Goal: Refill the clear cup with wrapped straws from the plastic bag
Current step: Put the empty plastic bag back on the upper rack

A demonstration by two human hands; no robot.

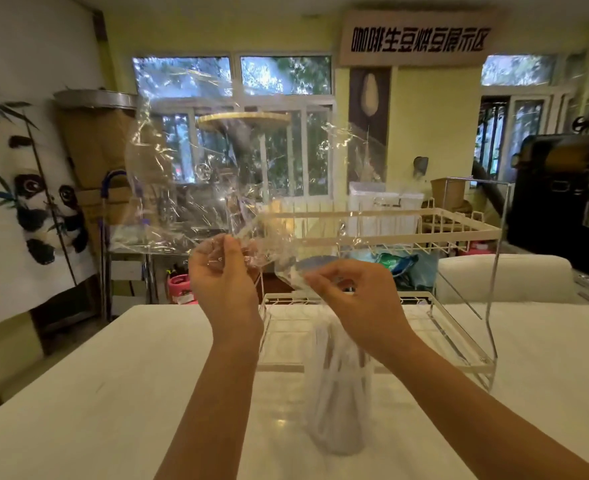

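On the white table [113, 393], both hands (left hand [222, 275], right hand [358, 299]) pinched the crinkled clear plastic bag [196, 168]; its loose film could have tipped the tall clear cup [338, 393].

A coffee shop, with a coffee-bean sign [419, 39] far up and a big black roaster [563, 195] right.

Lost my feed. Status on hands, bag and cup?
Left hand and right hand each pinch the plastic bag, raised. Clear cup upright below, straws blurred. Wire rack close behind.
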